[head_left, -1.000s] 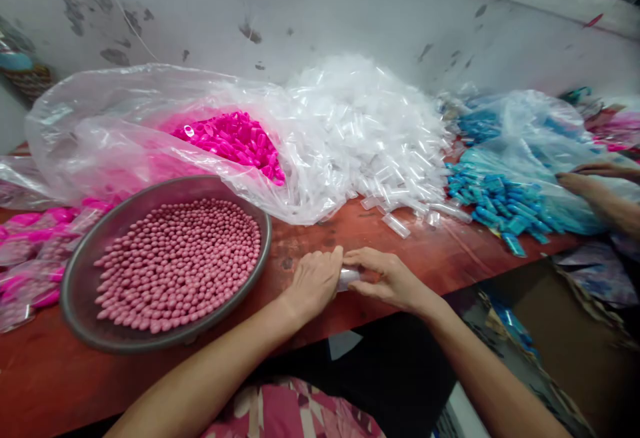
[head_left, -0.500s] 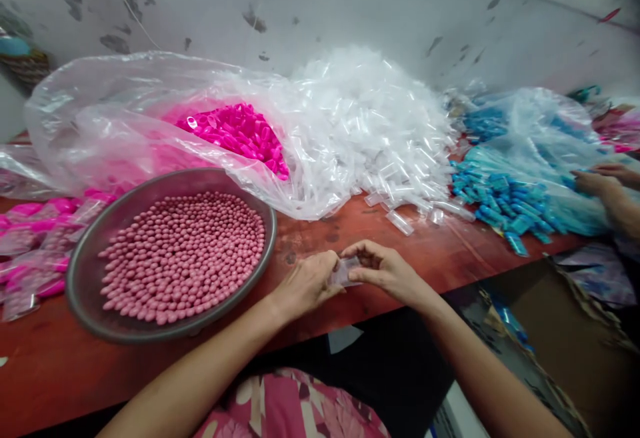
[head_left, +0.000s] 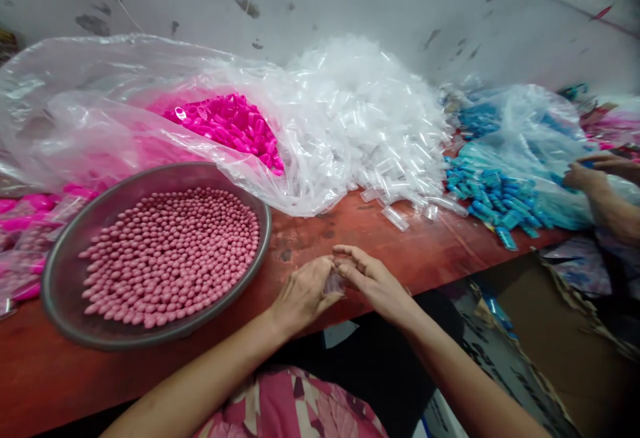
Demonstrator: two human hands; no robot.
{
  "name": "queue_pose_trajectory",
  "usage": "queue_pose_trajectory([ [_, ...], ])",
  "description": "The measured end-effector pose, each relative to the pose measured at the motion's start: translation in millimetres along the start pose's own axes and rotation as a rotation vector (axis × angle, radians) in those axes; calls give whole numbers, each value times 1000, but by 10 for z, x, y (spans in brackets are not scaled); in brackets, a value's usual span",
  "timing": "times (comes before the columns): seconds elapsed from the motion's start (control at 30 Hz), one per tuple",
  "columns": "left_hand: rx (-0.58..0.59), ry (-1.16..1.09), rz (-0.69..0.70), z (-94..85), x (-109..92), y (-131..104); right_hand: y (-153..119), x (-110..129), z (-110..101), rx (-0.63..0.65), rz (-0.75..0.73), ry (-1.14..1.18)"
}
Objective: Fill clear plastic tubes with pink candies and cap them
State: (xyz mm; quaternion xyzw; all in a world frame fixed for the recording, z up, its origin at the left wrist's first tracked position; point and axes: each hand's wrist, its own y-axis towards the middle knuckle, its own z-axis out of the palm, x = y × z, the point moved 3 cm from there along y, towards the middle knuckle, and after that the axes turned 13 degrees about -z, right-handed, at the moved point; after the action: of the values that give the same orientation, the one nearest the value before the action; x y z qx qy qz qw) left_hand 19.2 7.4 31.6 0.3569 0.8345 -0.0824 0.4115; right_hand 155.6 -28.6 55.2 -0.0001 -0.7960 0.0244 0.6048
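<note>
At the near edge of the red table (head_left: 310,238), whose painted top is scuffed and stained, a small clear plastic piece (head_left: 334,283) sits between the person's two hands. The left hand (head_left: 303,295) is curled partly closed, thumb and fingers gripping the piece; the right hand (head_left: 375,285) is half open, its bent fingertips at the piece's far right side, though whether they grip it I cannot tell. Fingers cover much of the piece, so its full shape is hidden.

To the left stands a wide, round, dull grey basin (head_left: 63,291), holding a broad layer of smooth, dusky-pink beads (head_left: 175,258). Across its far rim droops a thin, crinkled, see-through bag (head_left: 65,118), open over glossy magenta pieces (head_left: 235,125). Left of the basin lie clear-and-magenta items (head_left: 30,245), partly hidden by it.

Straight beyond the hands rises a heap of shiny clear tubes (head_left: 385,125), with a loose tube (head_left: 395,218) at its near edge. Farther right, glossy blue pieces (head_left: 495,198) spill beside a filmy bluish bag (head_left: 530,131), near a co-worker's hands (head_left: 587,175). A patchy, flaking wall (head_left: 320,5) closes the far side.
</note>
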Motion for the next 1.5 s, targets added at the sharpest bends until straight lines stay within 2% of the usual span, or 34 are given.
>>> queue_pose_trajectory([
  [0.07, -28, 9, -23, -19, 36, -6, -23, 26, -28, 23, 23, 88],
  [0.13, -91, -34, -89, -72, 93, -11, -46, 18, -146, 19, -20, 0],
  [0.23, -144, -161, -232, -130, 177, -18, -84, -98, -293, 58, -203, -446],
  [0.3, -132, -218, -283, -132, 201, -22, -107, -239, -292, 137, -312, -720],
  [0.43, -102, -226, -251, -96, 177, -11, -106, -398, -199, 214, -380, -974],
  [0.53, -70, -228, -189, -58, 137, 17, -61, -267, -138, 238, -425, -861],
  [0.6, -52, -249, -186, -44, 124, 32, -18, -141, -124, 204, -418, -645],
  [0.67, -51, -310, -235, -50, 132, 36, 24, -68, -118, 142, -343, -394],
  [0.8, -58, -569, -364, -113, 173, 16, 74, -76, -66, 80, -202, -17],
  [0.9, 33, -825, -379, -151, 178, -5, 102, -113, -40, 63, -148, 117],
  [0.97, 144, -968, -355, -162, 165, -24, 130, -114, -34, 105, -152, 126],
  [1.07, 321, -1096, -303, -148, 137, -64, 167, -64, 5, 316, -226, 58],
  [1.13, 384, -1191, -296, -118, 129, -88, 173, -6, 51, 440, -281, 13],
  [1.23, 313, -1420, -394, -66, 138, -92, 156, 99, 148, 462, -325, -9],
  [1.33, 185, -1648, -609, -25, 127, -66, 97, 172, 305, 419, -354, -105],
  [1.43, 88, -1846, -831, -14, 84, -34, 3, 241, 456, 350, -521, -389],
  [1.5, 101, -1905, -863, -5, 52, -21, -51, 328, 511, 317, -650, -506],
])
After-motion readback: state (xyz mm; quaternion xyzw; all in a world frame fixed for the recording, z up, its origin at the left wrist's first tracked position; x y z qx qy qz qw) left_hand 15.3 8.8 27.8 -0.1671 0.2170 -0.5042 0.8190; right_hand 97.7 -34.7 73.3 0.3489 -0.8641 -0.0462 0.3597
